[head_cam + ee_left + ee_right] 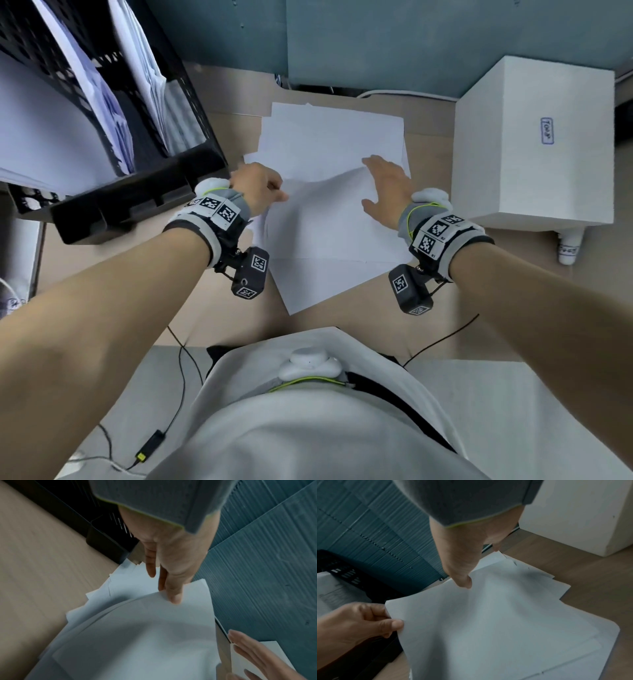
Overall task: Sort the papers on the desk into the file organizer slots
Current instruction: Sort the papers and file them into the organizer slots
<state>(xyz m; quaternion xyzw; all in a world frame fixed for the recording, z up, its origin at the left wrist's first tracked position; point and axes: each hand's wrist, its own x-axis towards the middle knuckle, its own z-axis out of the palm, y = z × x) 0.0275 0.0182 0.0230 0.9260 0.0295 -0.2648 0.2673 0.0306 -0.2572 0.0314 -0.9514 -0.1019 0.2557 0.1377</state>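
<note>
A loose stack of white papers [329, 137] lies on the wooden desk [507, 274]. Its top sheet [325, 219] is bowed up off the stack. My left hand [260, 185] pinches that sheet's left edge between thumb and fingers, plainly seen in the right wrist view [368, 620]. My right hand [387, 186] lies on the sheet's right side with straight, spread fingers, its thumb pressing down on the paper [488, 622]. The black mesh file organizer [137, 178] stands at the left, its slots holding papers.
A white box [534, 144] stands to the right of the papers, with a small white tube [568, 246] at its near corner. A blue-grey wall panel [411, 44] closes the desk's far side. Thin black cables [178, 377] hang by my body.
</note>
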